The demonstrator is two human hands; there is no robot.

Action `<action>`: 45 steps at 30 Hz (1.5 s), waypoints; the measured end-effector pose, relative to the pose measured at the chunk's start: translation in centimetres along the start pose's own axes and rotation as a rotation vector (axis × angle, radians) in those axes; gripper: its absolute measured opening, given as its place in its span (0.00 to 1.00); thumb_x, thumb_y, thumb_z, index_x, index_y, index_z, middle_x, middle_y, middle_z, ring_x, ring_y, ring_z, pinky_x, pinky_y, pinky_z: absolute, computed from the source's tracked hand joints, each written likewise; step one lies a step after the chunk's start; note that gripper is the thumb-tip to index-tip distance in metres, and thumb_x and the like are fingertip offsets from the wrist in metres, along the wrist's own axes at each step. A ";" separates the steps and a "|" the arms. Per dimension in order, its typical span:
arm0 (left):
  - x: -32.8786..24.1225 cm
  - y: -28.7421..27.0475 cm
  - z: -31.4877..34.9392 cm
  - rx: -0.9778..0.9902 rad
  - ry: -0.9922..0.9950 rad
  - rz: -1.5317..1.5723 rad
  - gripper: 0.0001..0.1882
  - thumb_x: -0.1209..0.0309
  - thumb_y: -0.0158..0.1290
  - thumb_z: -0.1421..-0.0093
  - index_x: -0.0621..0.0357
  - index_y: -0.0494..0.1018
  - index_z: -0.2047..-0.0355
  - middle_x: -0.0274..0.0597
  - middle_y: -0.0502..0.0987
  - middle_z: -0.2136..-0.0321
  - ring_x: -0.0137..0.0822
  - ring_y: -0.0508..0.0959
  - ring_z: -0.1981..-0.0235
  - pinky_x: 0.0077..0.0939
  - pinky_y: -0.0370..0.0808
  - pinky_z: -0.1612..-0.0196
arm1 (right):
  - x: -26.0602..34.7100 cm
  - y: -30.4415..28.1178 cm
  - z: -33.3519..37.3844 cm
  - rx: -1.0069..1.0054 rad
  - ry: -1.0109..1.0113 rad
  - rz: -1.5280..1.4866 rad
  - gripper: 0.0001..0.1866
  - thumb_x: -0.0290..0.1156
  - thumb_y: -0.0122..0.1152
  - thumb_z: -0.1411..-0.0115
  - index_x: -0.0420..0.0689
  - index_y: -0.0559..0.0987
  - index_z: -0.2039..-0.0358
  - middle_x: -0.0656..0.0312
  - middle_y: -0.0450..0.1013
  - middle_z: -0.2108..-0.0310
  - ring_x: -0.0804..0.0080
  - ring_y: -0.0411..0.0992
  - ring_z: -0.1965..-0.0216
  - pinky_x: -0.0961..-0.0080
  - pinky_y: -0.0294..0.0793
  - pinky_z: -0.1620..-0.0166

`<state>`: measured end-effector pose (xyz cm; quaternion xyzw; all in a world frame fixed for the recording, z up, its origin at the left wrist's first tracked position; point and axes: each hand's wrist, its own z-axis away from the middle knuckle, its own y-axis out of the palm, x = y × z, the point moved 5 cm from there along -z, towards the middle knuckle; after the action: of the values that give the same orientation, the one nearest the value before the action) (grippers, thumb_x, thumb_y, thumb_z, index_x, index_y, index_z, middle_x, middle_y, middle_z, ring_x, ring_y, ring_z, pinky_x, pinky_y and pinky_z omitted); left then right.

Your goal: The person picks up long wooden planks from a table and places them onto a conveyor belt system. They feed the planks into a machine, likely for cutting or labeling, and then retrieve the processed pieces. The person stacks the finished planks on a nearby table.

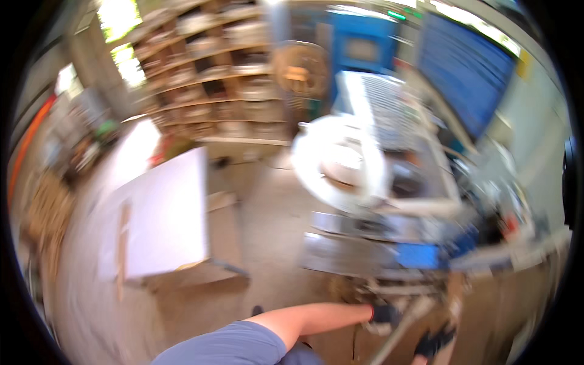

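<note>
Your left hand (pixel 385 314), dark-gloved, is at or just beside the pale strip (pixel 400 334) below the metal surface (pixel 340 255), with your right hand (pixel 434 342), also gloved, near its other side; blur prevents telling whether the fingers of either hand are released, clenched or grasping it. The strip slants between your hands, a position that appears to suit reach from both sides. The blue item (pixel 417 255) lies on the surface and the white ring (pixel 310 170) stands beyond, both apparently placed clear of your hands.
</note>
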<state>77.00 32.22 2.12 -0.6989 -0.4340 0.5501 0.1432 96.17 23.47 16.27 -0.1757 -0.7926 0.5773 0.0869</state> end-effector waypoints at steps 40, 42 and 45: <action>-44.4 -16.1 125.2 -1.686 -2.242 -0.456 0.60 0.40 0.67 0.53 0.70 0.55 0.33 0.66 0.70 0.42 0.59 0.72 0.40 0.42 0.68 0.37 | 55.3 1.8 38.3 0.677 -2.372 0.433 0.18 0.40 0.50 0.34 0.51 0.82 0.50 0.54 0.73 0.42 0.55 0.65 0.36 0.61 0.67 0.36; -43.6 -22.6 123.7 -1.918 -2.115 0.026 0.62 0.39 0.68 0.55 0.74 0.55 0.34 0.69 0.68 0.40 0.58 0.70 0.39 0.43 0.67 0.36 | 60.3 0.4 40.3 0.997 -2.070 0.147 0.18 0.38 0.50 0.34 0.50 0.81 0.49 0.53 0.72 0.41 0.55 0.66 0.36 0.62 0.66 0.35; -42.2 -20.9 121.4 -1.904 -2.097 -0.117 0.58 0.39 0.69 0.57 0.74 0.64 0.39 0.68 0.73 0.45 0.56 0.75 0.43 0.42 0.71 0.41 | 70.0 -3.7 41.2 1.201 -1.649 -0.185 0.21 0.44 0.53 0.35 0.46 0.81 0.49 0.51 0.75 0.45 0.53 0.70 0.42 0.61 0.68 0.38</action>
<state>-41.61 -21.50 0.55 0.2179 -0.5648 0.3009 -0.7368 16.82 12.56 2.08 0.4104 -0.1961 0.8113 -0.3674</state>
